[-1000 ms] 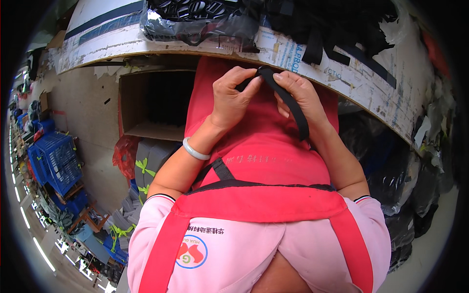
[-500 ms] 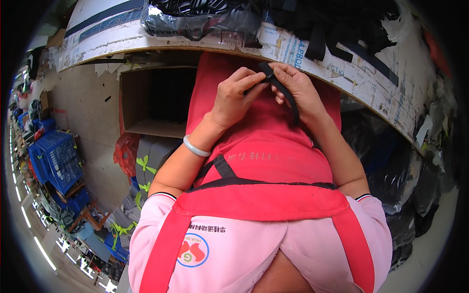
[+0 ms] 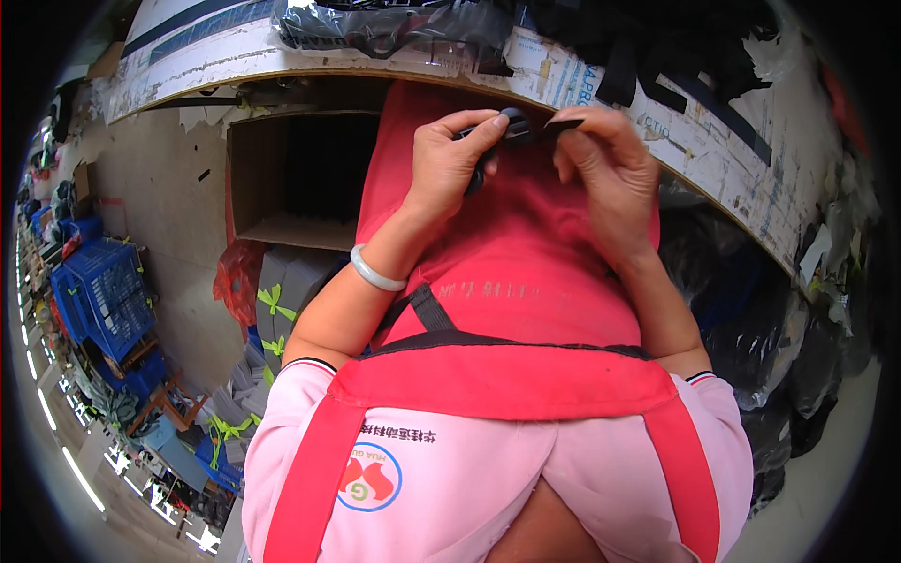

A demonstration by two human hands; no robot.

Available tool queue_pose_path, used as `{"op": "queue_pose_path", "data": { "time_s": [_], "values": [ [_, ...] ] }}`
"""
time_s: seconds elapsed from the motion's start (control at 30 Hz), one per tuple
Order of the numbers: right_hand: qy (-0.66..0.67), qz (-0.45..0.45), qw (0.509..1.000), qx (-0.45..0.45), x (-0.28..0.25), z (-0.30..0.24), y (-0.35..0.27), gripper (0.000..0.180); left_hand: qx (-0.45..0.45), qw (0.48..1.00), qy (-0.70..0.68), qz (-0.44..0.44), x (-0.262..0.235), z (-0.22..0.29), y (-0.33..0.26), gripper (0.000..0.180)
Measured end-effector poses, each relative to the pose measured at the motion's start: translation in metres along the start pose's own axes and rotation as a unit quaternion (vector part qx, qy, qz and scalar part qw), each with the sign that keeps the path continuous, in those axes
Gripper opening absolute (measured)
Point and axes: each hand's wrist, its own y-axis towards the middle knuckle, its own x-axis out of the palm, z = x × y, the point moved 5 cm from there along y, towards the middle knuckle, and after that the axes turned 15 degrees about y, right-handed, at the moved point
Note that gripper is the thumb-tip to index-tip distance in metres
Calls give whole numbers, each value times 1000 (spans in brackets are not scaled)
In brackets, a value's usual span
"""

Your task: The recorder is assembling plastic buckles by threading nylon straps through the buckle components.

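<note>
My left hand point(image 3: 441, 167) pinches a black plastic buckle point(image 3: 518, 126) between thumb and forefinger, above the red apron point(image 3: 526, 225) on my lap. A piece of dark webbing hangs below the left fingers. To the right of the buckle, my right hand point(image 3: 615, 174) grips the end of a black strap point(image 3: 563, 124) between thumb and fingers. This strap runs toward the buckle, but shadow and blur hide how the two join. Both hands are close to the near edge of the worktable point(image 3: 422, 79).
On the worktable lie a clear plastic bag point(image 3: 394, 38) of black parts and loose black straps point(image 3: 662, 94). Below its edge, left of my lap, stands an open cardboard box point(image 3: 291, 232). A red plastic bag point(image 3: 239, 281) and blue crates point(image 3: 108, 296) are further left.
My right hand has moved right, away from the left, drawing the strap out sideways; before, its long tail hung under the right hand. The buckle now shows at the left fingertips.
</note>
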Motion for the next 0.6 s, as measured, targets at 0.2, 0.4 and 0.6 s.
{"op": "queue_pose_path", "data": {
  "time_s": [0.2,0.4,0.6],
  "values": [
    [-28,2,969,246,-17,23,5,12,92,994,63,20,2,12,-2,20],
    [12,37,946,321,-26,50,-8,16,192,973,112,65,2,12,-6,15],
    [91,52,954,280,-17,55,-5,15,249,957,144,29,7,19,-9,13]
  ]
}}
